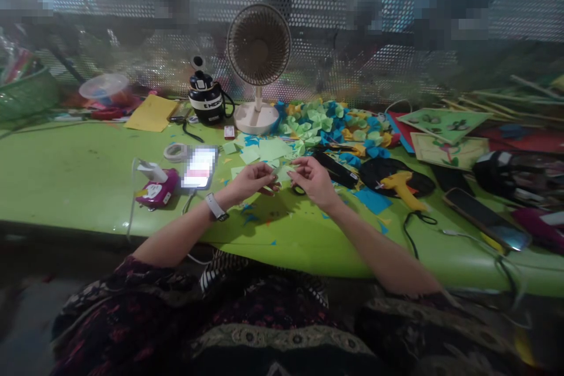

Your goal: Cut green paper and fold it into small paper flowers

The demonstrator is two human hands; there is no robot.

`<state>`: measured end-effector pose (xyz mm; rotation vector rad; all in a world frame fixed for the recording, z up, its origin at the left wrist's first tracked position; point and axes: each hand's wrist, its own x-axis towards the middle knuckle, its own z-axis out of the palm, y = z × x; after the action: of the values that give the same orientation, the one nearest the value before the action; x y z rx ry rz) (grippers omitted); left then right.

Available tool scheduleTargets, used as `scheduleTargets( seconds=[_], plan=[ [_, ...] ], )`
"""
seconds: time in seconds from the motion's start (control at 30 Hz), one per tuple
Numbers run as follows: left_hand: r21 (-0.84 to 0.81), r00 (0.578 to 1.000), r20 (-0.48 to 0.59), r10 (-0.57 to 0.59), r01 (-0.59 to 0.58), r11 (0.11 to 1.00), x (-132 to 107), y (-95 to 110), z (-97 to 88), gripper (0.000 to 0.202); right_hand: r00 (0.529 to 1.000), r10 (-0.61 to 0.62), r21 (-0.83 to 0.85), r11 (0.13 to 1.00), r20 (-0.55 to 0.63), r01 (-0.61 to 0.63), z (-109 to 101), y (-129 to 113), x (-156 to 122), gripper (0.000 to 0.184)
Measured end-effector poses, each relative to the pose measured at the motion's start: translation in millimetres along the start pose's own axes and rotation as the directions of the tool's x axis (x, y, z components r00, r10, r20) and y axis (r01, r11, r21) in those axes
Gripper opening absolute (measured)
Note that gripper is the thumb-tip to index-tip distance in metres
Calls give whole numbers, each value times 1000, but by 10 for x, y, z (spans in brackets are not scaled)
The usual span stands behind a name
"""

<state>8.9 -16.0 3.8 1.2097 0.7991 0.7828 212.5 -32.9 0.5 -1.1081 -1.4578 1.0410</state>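
Between my two hands is a small piece of light green paper [283, 173], pinched at both sides above the table. My left hand [253, 181], with a watch on its wrist, grips the paper's left side. My right hand [314, 181] has its thumb and fingers closed on the right side. Just beyond lie flat light green paper sheets [273, 148]. Farther back spreads a heap of folded paper flowers [324, 123] in green, blue and yellow. Dark scissor handles [298, 190] show partly beneath my right hand.
A fan [259, 44] and a black jug [207, 100] stand at the back. Left are a lit phone [200, 167] and a purple power adapter [157, 189]. A yellow glue gun [402, 187], a blue paper square [373, 200] and a dark phone [484, 218] lie right.
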Motion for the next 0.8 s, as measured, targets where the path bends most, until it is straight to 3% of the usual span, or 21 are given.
scheduleTargets(
  seconds=[0.4,0.53,0.7,0.8],
  plan=[
    [-11,992,25,-122,123,992,41,67,-182,17,990,84,-25,996,113,-81,-56,15,51,41],
    [-15,988,15,-155,155,988,75,53,-238,23,996,59,-59,997,68,-55,-132,38,110,39],
    [-4,985,9,-170,171,985,107,48,-294,22,995,-42,-168,985,-87,27,-476,41,312,32],
    [-5,984,4,-177,177,984,128,38,-328,20,984,-78,-389,921,-158,11,-791,49,435,27]
  ],
)
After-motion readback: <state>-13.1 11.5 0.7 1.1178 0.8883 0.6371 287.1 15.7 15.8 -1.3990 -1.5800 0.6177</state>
